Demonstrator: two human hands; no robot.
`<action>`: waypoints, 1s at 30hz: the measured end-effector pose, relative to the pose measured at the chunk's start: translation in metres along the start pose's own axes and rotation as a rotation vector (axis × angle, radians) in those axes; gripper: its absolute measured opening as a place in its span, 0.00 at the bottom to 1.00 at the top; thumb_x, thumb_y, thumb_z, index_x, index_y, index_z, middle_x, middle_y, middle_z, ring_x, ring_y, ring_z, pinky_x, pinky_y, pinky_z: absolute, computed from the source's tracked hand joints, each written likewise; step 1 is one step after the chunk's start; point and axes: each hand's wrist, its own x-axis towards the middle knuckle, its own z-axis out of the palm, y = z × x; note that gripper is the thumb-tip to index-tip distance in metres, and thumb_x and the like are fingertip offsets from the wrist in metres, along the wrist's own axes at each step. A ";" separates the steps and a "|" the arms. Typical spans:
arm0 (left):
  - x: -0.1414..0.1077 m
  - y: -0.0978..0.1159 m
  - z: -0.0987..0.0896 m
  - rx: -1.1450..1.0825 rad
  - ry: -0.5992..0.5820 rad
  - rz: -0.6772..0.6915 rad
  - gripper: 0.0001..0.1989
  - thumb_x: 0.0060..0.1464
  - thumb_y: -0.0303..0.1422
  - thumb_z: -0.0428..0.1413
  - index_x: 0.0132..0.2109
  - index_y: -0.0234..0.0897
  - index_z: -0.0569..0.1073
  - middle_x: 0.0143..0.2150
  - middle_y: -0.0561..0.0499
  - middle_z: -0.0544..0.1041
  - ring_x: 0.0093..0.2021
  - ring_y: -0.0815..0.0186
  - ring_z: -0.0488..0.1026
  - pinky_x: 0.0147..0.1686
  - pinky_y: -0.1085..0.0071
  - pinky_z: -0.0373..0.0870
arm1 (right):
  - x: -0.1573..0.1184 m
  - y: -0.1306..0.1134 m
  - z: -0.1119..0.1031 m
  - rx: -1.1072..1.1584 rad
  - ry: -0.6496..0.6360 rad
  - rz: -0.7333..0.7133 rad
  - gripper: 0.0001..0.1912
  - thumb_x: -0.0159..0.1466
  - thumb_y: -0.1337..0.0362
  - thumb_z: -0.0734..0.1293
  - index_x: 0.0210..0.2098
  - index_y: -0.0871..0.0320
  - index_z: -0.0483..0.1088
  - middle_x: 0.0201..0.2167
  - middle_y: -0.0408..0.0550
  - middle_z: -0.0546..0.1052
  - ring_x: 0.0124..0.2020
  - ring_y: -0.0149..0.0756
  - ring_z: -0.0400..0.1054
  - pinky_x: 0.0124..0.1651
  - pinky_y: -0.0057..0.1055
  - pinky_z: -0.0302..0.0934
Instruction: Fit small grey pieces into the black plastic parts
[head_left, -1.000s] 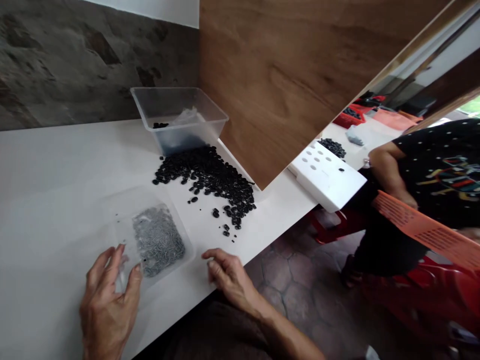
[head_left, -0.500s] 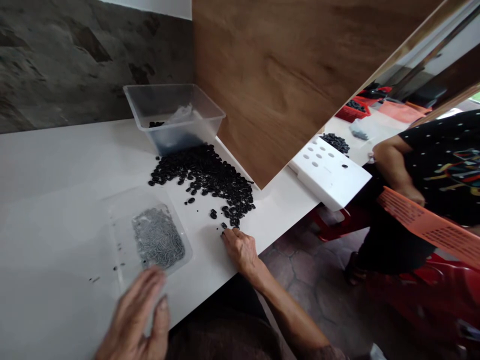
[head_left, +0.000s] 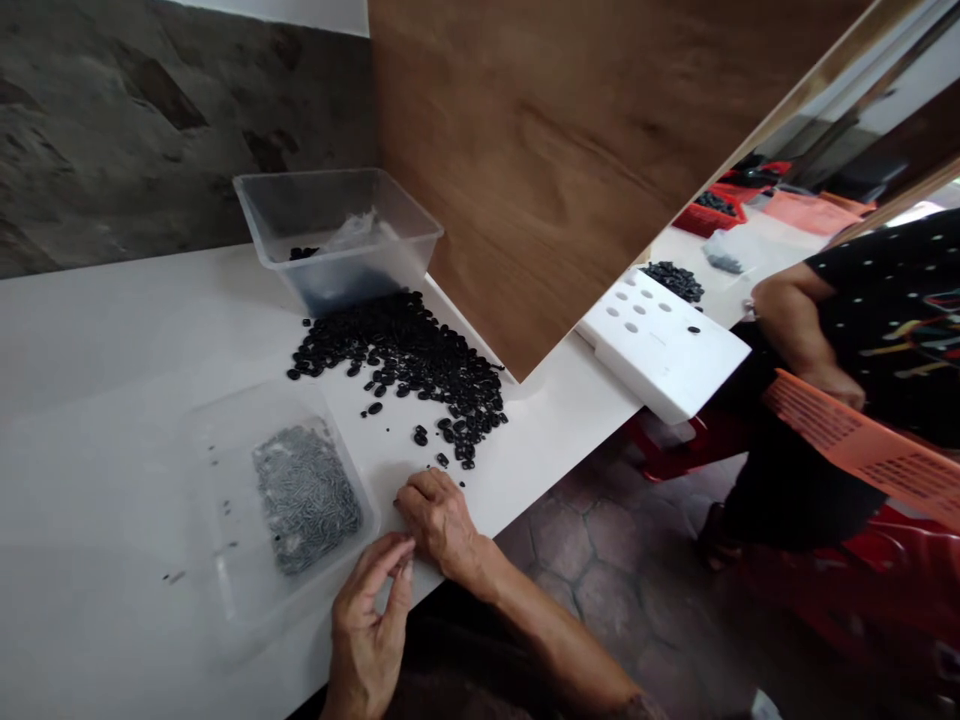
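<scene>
My right hand (head_left: 441,522) is closed at the table's front edge, fingertips pinched. A dark speck at its fingertips looks like a small black oval piece, mostly hidden. Just below it, my left hand (head_left: 371,620) brings thumb and fingertips together; whatever is between them is too small to make out. The two hands almost touch. A shallow clear plastic tray (head_left: 225,585) lies left of them, holding a heap of small grey metal pins (head_left: 307,500). Beyond the hands, a spread of black oval pieces (head_left: 409,345) covers the white table (head_left: 97,400).
A clear plastic bin (head_left: 337,265) with a bag and black pieces stands at the back. A wooden panel (head_left: 592,150) rises on the right. Past it are a white box with holes (head_left: 667,350), an orange basket (head_left: 862,440) and another person's arm (head_left: 799,330).
My left hand has moved right from the tray's edge to my right hand, its fingers closing. The right hand has come left and nearer, away from the black pieces.
</scene>
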 end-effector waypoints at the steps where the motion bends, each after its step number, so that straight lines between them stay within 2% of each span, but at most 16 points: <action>1: -0.001 -0.003 -0.001 0.025 0.001 -0.006 0.09 0.59 0.32 0.54 0.41 0.36 0.79 0.40 0.44 0.81 0.40 0.61 0.79 0.39 0.68 0.78 | 0.001 0.001 -0.001 0.021 0.014 -0.016 0.09 0.64 0.72 0.61 0.28 0.59 0.68 0.32 0.51 0.73 0.36 0.38 0.65 0.43 0.34 0.59; 2: -0.002 -0.005 -0.002 0.055 0.002 0.001 0.09 0.59 0.32 0.54 0.41 0.36 0.78 0.40 0.44 0.81 0.40 0.60 0.79 0.39 0.67 0.78 | 0.001 0.002 -0.004 0.081 0.047 -0.019 0.08 0.65 0.71 0.61 0.30 0.59 0.69 0.35 0.53 0.74 0.39 0.39 0.66 0.46 0.37 0.59; 4: -0.003 -0.007 -0.002 0.119 0.003 0.070 0.09 0.59 0.29 0.53 0.43 0.36 0.77 0.41 0.44 0.81 0.42 0.60 0.79 0.40 0.67 0.78 | 0.000 0.006 -0.011 0.360 0.164 0.063 0.07 0.66 0.66 0.61 0.34 0.59 0.70 0.37 0.54 0.75 0.41 0.40 0.67 0.47 0.38 0.61; 5: -0.003 -0.007 -0.001 0.157 0.003 0.132 0.10 0.59 0.27 0.53 0.44 0.36 0.77 0.43 0.43 0.80 0.43 0.60 0.78 0.41 0.66 0.78 | -0.001 0.009 -0.015 0.534 0.229 0.133 0.09 0.67 0.63 0.60 0.35 0.59 0.69 0.36 0.53 0.75 0.38 0.38 0.69 0.44 0.37 0.63; 7: -0.001 -0.004 0.002 0.255 0.000 0.271 0.12 0.58 0.23 0.52 0.48 0.35 0.75 0.47 0.40 0.78 0.47 0.58 0.76 0.44 0.63 0.76 | -0.003 0.018 -0.024 0.803 0.317 0.275 0.13 0.69 0.57 0.57 0.36 0.58 0.67 0.30 0.49 0.74 0.27 0.33 0.69 0.31 0.30 0.65; 9: 0.005 0.001 0.008 0.385 -0.015 0.377 0.15 0.57 0.22 0.53 0.51 0.34 0.73 0.52 0.36 0.74 0.52 0.54 0.73 0.47 0.59 0.74 | -0.002 0.028 -0.032 0.839 0.321 0.333 0.17 0.70 0.53 0.53 0.36 0.58 0.64 0.27 0.47 0.73 0.20 0.29 0.66 0.21 0.25 0.60; 12: 0.019 0.009 0.019 0.594 -0.055 0.433 0.17 0.56 0.22 0.54 0.54 0.30 0.71 0.57 0.30 0.68 0.57 0.46 0.68 0.48 0.55 0.73 | 0.005 0.040 -0.040 0.739 0.259 0.330 0.17 0.70 0.54 0.53 0.36 0.60 0.63 0.24 0.46 0.72 0.17 0.28 0.64 0.19 0.23 0.57; 15: 0.032 0.011 0.028 0.734 -0.125 0.406 0.17 0.57 0.26 0.55 0.53 0.26 0.71 0.57 0.26 0.69 0.57 0.41 0.67 0.45 0.52 0.73 | 0.019 0.044 -0.044 0.542 0.179 0.306 0.12 0.68 0.60 0.56 0.36 0.61 0.66 0.23 0.44 0.71 0.19 0.28 0.64 0.22 0.24 0.57; 19: 0.031 0.004 0.031 0.805 -0.155 0.406 0.14 0.58 0.26 0.54 0.51 0.26 0.73 0.52 0.29 0.74 0.53 0.43 0.72 0.44 0.52 0.73 | 0.040 0.040 -0.042 0.205 0.067 0.231 0.08 0.64 0.70 0.60 0.31 0.61 0.69 0.28 0.49 0.73 0.29 0.34 0.67 0.34 0.28 0.58; 24: 0.020 -0.010 0.024 0.785 -0.121 0.529 0.16 0.57 0.18 0.50 0.50 0.29 0.74 0.51 0.37 0.77 0.53 0.48 0.72 0.48 0.55 0.71 | 0.053 0.033 -0.034 -0.103 -0.100 0.134 0.08 0.63 0.74 0.59 0.32 0.60 0.68 0.29 0.51 0.74 0.27 0.35 0.67 0.30 0.28 0.54; 27: 0.017 -0.016 0.020 0.747 -0.104 0.572 0.19 0.57 0.15 0.45 0.51 0.26 0.73 0.48 0.37 0.78 0.49 0.51 0.74 0.46 0.57 0.72 | 0.057 0.035 -0.036 -0.231 -0.138 0.099 0.11 0.65 0.74 0.56 0.36 0.60 0.68 0.31 0.52 0.74 0.28 0.36 0.67 0.29 0.28 0.53; 30: 0.017 -0.020 0.017 0.711 -0.086 0.607 0.17 0.59 0.16 0.44 0.48 0.23 0.74 0.45 0.36 0.79 0.44 0.52 0.75 0.43 0.58 0.73 | 0.064 0.042 -0.042 -0.323 -0.165 0.077 0.12 0.65 0.76 0.55 0.38 0.60 0.68 0.32 0.52 0.73 0.28 0.36 0.67 0.28 0.29 0.53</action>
